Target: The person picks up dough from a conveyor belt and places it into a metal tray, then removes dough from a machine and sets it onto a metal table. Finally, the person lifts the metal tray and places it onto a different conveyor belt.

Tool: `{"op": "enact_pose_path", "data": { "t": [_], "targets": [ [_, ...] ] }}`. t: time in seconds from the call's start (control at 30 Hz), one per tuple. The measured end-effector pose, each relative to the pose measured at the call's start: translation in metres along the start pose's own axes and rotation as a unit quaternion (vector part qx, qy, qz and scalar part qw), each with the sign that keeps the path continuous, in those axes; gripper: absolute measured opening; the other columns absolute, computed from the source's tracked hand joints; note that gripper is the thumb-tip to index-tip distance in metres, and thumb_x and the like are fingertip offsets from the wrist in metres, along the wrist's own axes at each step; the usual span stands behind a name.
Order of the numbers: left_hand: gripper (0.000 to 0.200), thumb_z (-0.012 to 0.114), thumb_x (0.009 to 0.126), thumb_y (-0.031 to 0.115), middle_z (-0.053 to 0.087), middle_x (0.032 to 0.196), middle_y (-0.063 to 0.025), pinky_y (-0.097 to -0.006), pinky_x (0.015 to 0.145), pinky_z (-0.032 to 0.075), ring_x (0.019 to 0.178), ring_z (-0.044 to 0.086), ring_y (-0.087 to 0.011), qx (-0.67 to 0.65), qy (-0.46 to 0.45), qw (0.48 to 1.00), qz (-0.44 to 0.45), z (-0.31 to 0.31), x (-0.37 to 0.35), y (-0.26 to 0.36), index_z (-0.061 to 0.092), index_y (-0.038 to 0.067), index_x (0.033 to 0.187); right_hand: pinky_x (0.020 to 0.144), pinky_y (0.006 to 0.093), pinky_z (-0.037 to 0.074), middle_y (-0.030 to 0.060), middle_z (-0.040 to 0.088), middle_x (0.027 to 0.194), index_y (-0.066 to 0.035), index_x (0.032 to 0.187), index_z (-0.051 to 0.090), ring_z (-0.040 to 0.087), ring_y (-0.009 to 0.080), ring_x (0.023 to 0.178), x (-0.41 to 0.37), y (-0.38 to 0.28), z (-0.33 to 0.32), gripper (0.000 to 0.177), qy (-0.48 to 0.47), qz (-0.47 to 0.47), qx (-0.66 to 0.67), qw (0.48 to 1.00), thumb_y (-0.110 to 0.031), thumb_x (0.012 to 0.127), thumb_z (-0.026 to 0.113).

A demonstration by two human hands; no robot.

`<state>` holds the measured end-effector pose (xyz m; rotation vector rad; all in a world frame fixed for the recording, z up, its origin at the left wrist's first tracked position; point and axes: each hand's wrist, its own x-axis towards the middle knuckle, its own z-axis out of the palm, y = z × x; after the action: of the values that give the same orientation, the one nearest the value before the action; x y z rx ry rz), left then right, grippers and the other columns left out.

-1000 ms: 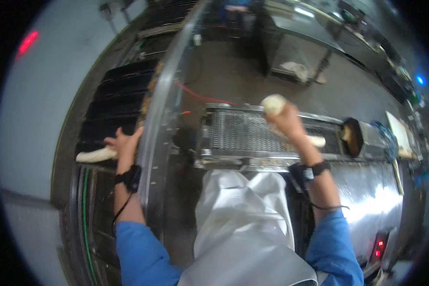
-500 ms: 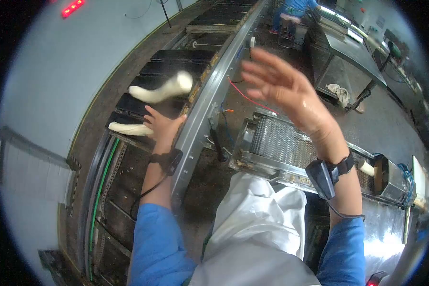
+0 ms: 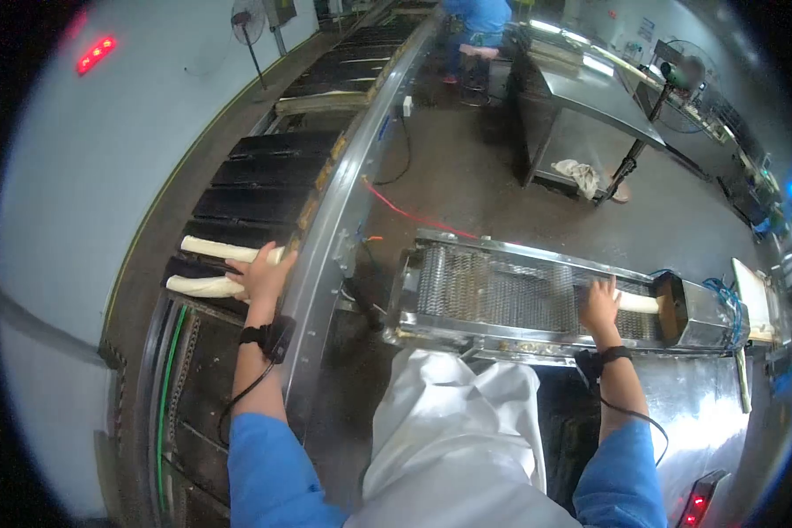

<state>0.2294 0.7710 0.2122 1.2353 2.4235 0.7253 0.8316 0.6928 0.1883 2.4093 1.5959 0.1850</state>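
Note:
Two long pale rolls, dough-like in look, lie side by side on the black slats of the left conveyor: an upper roll [image 3: 216,248] and a lower roll [image 3: 198,287]. My left hand [image 3: 262,275] is on their right ends, fingers spread and touching both. On the metal mesh belt [image 3: 493,286] a third pale roll [image 3: 640,303] sticks out of the metal outlet at the right. Its left end is in my right hand [image 3: 599,308], whose fingers curl round it and partly hide it.
A steel rail [image 3: 343,220] runs between the slatted conveyor [image 3: 260,172] and the floor. The metal outlet box [image 3: 713,315] stands at the mesh belt's right end. Farther back are a steel table [image 3: 603,97], a stool, and a person in blue [image 3: 482,16].
My right hand has come down from mid-air to the roll on the mesh belt. The blurred upper roll on the slats now lies straight beside the lower one. My view has shifted right.

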Motion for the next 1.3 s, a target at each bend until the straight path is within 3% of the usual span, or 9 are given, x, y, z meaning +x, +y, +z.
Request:
{"op": "enact_pose_path", "data": {
  "t": [0.1,0.27,0.47,0.6,0.77,0.9,0.97,1.13,1.3],
  "targets": [
    [0.051,0.067,0.077,0.056,0.024,0.156,-0.0045,-0.0805,0.1,0.004,0.136,-0.009,-0.0592,0.058,-0.02,0.996,0.058,0.013,0.019,-0.015,0.064,0.033,0.122,0.105,0.0526,0.038,0.0057,0.041,0.144,-0.015,0.138,0.044,0.031,0.0355,0.137,-0.008,0.022,0.016,0.071,-0.015,-0.029,-0.007,0.999,-0.001,0.071,0.064],
    [0.047,0.068,0.076,0.056,0.025,0.155,-0.0079,-0.0819,0.098,0.004,0.136,-0.01,-0.0599,0.069,-0.007,0.994,0.08,0.022,0.028,-0.022,0.066,0.032,0.118,0.091,0.046,0.049,0.0064,0.049,0.134,-0.016,0.137,0.045,0.048,0.0342,0.121,-0.011,0.029,0.015,0.076,0.077,-0.103,0.009,0.992,0.002,0.067,0.068],
    [0.043,0.068,0.077,0.054,0.028,0.154,-0.008,-0.0816,0.098,0.004,0.135,-0.009,-0.0608,0.047,-0.004,0.997,0.063,0.006,0.005,-0.007,0.069,0.031,0.114,0.085,0.0435,0.051,0.02,0.061,0.111,-0.007,0.108,0.061,0.057,0.0347,0.11,-0.007,0.022,-0.007,0.044,0.043,-0.075,-0.048,0.995,-0.016,0.067,0.075],
    [0.041,0.068,0.077,0.054,0.028,0.154,-0.0061,-0.081,0.099,0.005,0.136,-0.007,-0.0606,0.047,0.018,0.996,0.068,0.017,0.012,-0.019,0.069,0.031,0.112,0.079,0.0404,0.054,0.0187,0.07,0.098,-0.002,0.106,0.065,0.067,0.0291,0.088,0.011,0.007,-0.063,0.046,0.041,-0.101,0.217,0.97,-0.02,0.067,0.083],
    [0.042,0.065,0.08,0.055,0.027,0.155,-0.0044,-0.0798,0.101,0.008,0.137,-0.001,-0.0595,0.099,0.006,0.994,0.042,0.013,0.007,-0.011,0.065,0.035,0.117,0.07,0.0323,0.054,0.0116,0.067,0.091,0.002,0.108,0.06,0.067,0.0218,0.081,0.004,-0.028,-0.224,0.039,0.08,-0.218,0.618,0.751,-0.025,0.08,0.068],
    [0.042,0.065,0.08,0.055,0.027,0.155,-0.0044,-0.0792,0.101,0.008,0.137,0.0,-0.0589,0.106,0.011,0.993,0.048,0.005,-0.001,-0.01,0.065,0.035,0.117,0.094,0.0347,0.051,0.0177,0.061,0.117,0.005,0.132,0.045,0.062,0.0255,0.105,-0.022,-0.105,-0.318,0.058,0.002,-0.382,0.752,0.538,-0.037,0.095,0.057],
    [0.042,0.065,0.081,0.054,0.028,0.154,-0.0056,-0.0791,0.101,0.008,0.137,0.0,-0.0595,0.088,0.01,0.996,0.02,-0.009,-0.016,-0.002,0.066,0.033,0.117,0.107,0.0408,0.041,0.0227,0.041,0.142,0.0,0.146,0.027,0.042,0.0301,0.132,-0.045,-0.138,-0.335,0.073,-0.126,-0.531,0.732,0.407,-0.038,0.093,0.06],
    [0.044,0.064,0.082,0.053,0.027,0.154,-0.0086,-0.0793,0.101,0.007,0.137,-0.001,-0.0587,0.114,0.002,0.992,0.047,-0.005,-0.015,-0.031,0.065,0.03,0.119,0.112,0.0453,0.03,0.0221,0.033,0.149,-0.006,0.149,0.026,0.03,0.0315,0.14,-0.063,-0.153,-0.302,0.098,-0.14,-0.544,0.643,0.52,-0.053,0.077,0.073],
    [0.046,0.064,0.081,0.052,0.024,0.155,-0.0106,-0.0792,0.101,0.005,0.138,-0.001,-0.0581,0.091,-0.025,0.995,0.026,-0.03,-0.05,-0.037,0.064,0.03,0.121,0.113,0.0411,0.028,0.017,0.032,0.151,-0.005,0.148,0.031,0.029,0.029,0.141,-0.022,-0.1,-0.158,0.075,-0.091,-0.292,0.603,0.737,-0.038,0.09,0.065]
  ]
}}
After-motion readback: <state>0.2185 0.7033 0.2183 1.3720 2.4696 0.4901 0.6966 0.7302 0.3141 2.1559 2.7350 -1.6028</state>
